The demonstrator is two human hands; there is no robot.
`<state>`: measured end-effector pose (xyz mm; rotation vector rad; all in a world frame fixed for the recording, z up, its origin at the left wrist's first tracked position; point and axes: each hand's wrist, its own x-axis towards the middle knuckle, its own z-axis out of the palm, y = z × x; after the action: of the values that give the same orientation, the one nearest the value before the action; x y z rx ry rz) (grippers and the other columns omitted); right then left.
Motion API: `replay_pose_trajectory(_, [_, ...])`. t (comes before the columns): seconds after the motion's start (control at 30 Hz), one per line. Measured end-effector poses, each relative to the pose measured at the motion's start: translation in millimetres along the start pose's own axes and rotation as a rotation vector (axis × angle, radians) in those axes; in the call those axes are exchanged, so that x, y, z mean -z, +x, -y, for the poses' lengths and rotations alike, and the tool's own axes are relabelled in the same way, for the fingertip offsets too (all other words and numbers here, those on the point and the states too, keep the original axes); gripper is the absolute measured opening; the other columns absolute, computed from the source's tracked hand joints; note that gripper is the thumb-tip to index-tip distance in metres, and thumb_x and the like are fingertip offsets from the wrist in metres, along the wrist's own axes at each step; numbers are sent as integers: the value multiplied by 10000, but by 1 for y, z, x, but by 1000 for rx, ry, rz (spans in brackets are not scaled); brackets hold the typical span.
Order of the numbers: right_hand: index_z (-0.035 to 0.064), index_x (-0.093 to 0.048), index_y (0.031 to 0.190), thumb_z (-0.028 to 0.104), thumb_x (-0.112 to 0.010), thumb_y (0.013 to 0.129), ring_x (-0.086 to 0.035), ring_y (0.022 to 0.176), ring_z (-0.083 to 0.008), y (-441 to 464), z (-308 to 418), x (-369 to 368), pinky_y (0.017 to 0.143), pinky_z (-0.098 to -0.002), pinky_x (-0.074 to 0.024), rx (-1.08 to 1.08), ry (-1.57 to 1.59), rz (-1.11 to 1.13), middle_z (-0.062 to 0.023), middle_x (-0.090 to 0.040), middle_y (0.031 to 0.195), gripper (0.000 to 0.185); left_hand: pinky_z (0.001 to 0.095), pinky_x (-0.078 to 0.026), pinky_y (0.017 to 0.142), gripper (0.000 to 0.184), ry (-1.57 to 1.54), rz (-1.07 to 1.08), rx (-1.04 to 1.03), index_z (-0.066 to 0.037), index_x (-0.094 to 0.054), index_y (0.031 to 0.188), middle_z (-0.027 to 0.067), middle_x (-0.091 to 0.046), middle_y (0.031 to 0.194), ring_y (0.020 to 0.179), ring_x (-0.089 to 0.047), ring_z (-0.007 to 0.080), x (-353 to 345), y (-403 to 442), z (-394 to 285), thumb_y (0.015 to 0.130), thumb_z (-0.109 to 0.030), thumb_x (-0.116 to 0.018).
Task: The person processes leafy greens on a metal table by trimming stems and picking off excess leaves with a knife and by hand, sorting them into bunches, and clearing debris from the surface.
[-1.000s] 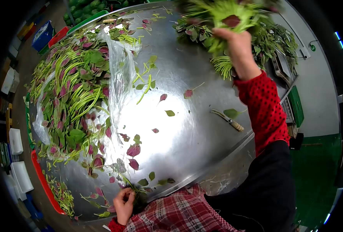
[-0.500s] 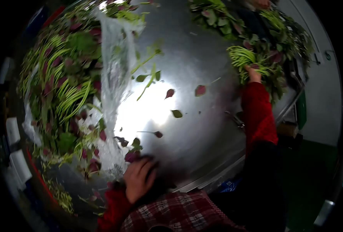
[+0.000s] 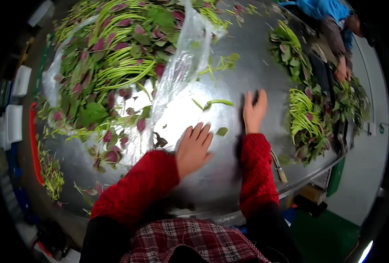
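Observation:
My left hand [image 3: 194, 149] lies flat, fingers spread, on the shiny metal table [image 3: 229, 162], near a dark withered leaf [image 3: 160, 140]. My right hand [image 3: 254, 111] stands further out over the table, thumb apart from the fingers, holding nothing. Between and ahead of the hands are a loose green leaf [image 3: 222, 131] and a short green stem [image 3: 221, 102]. At left, a large heap of purple-and-green leafy greens [image 3: 126, 72] lies on a clear plastic sheet [image 3: 177, 65]. A bunch of the same greens [image 3: 303, 111] lies to the right of my right hand.
Another bunch of greens [image 3: 293, 55] sits at the far right. Beyond it a co-worker's hands [image 3: 342, 71] touch more greens. A thin tool with a tan handle [image 3: 282, 174] lies beside my right forearm. Cut stems [image 3: 52, 175] are scattered by a red edge [image 3: 35, 144] at left.
My right hand has let go of the bunch at right and come back left, empty. My left hand has moved forward and right, spreading its fingers. Several loose leaves are gone from the middle.

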<state>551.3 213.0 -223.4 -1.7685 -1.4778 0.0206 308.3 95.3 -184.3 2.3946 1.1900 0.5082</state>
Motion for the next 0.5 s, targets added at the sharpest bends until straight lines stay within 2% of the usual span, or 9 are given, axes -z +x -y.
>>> replay_pose_trajectory(0.1, [-68, -519, 1213, 252, -638, 847, -484, 1155, -427, 35, 55, -67, 1008, -455, -366, 220, -57, 59, -273, -524, 1249, 501, 520, -266, 1071, 738, -40, 76, 188, -58, -452, 1342, 183, -386, 1420, 1335, -322, 359, 17, -85, -23, 746, -411, -706])
replay_pose_trajectory(0.17, [-60, -545, 1188, 222, -615, 862, -478, 1162, -423, 31, 88, -96, 1018, -457, -355, 320, 228, 310, -267, -540, 1230, 436, 544, -226, 1087, 777, -121, 222, 32, -121, -404, 1394, 161, -316, 1480, 1384, -264, 344, 18, -145, -34, 756, -463, -687])
replay_pose_trajectory(0.2, [-62, -555, 1173, 203, -606, 864, -486, 1153, -423, 4, 109, -102, 1014, -460, -358, 342, 259, 359, -262, -548, 1222, 411, 566, -166, 1108, 805, -176, 264, 10, -122, -363, 1422, 161, -249, 1515, 1419, -192, 335, 13, -168, -30, 765, -461, -680])
replay_pose_trajectory(0.27, [-75, -561, 1152, 149, -592, 859, -493, 1138, -436, -67, 141, -91, 1010, -471, -359, 432, 225, 333, -269, -554, 1208, 370, 584, -185, 1087, 781, -38, 111, 24, -149, -385, 1410, 153, -299, 1485, 1395, -238, 335, 1, -214, -10, 751, -442, -684])
replay_pose_trajectory(0.3, [-81, -553, 1161, 95, -583, 838, -492, 1137, -443, -106, 164, -79, 1006, -478, -362, 322, 246, 441, -280, -553, 1198, 369, 586, -200, 1079, 762, 106, 60, 41, -158, -405, 1397, 148, -327, 1467, 1380, -269, 338, 9, -231, 5, 742, -428, -687])
replay_pose_trajectory(0.33, [-80, -534, 1188, 48, -572, 807, -488, 1135, -449, -154, 180, -80, 1001, -493, -361, 367, 339, 355, -288, -547, 1196, 404, 586, -229, 1064, 736, 150, 129, 141, -149, -436, 1370, 150, -378, 1421, 1345, -320, 343, 31, -244, 22, 725, -399, -687])
replay_pose_trajectory(0.37, [-84, -502, 1220, 34, -557, 787, -479, 1154, -444, -203, 212, -72, 1005, -495, -363, 270, 387, 435, -285, -524, 1227, 452, 587, -258, 1050, 710, 190, 202, 235, -141, -467, 1343, 152, -430, 1376, 1310, -370, 347, 61, -257, 40, 708, -369, -688])
replay_pose_trajectory(0.4, [-79, -479, 1244, 38, -547, 793, -452, 1191, -438, -243, 246, -65, 1026, -479, -355, 86, 649, 711, -290, -498, 1252, 471, 609, -284, 1026, 689, 262, 253, 410, -121, -504, 1304, 157, -502, 1288, 1245, -434, 358, 88, -267, 59, 670, -313, -691])
replay_pose_trajectory(0.5, [-17, -499, 1260, 85, -584, 800, -436, 1229, -404, -288, 337, -30, 1039, -454, -353, 446, 930, 1116, -259, -471, 1307, 479, 529, -279, 1065, 546, 653, -125, 474, -57, -529, 1247, 174, -493, 1317, 1271, -421, 346, 143, -345, 139, 721, -166, -626])
